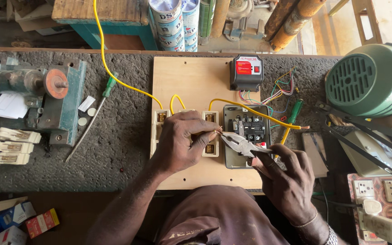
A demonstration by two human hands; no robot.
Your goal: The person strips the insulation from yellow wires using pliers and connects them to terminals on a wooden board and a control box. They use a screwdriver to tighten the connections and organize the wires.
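My left hand (182,143) rests on a row of cream fuse holders (160,119) mounted on a plywood board (191,79), pinching a bare copper wire end near its fingertips. My right hand (284,177) grips combination pliers (239,143) whose jaws meet that wire end beside the left fingers. Yellow wires (232,105) loop between the fuse holders and a grey contactor box (247,131) with its cover off. A black box with a red label (247,71) sits above it, with thin coloured wires (280,88) trailing out.
A green-handled screwdriver (96,111) lies left of the board, another one (294,111) to the right. A rusty green vise (41,97) stands at far left, a green motor (373,77) at far right. White fuse parts (5,145), a socket strip (377,204).
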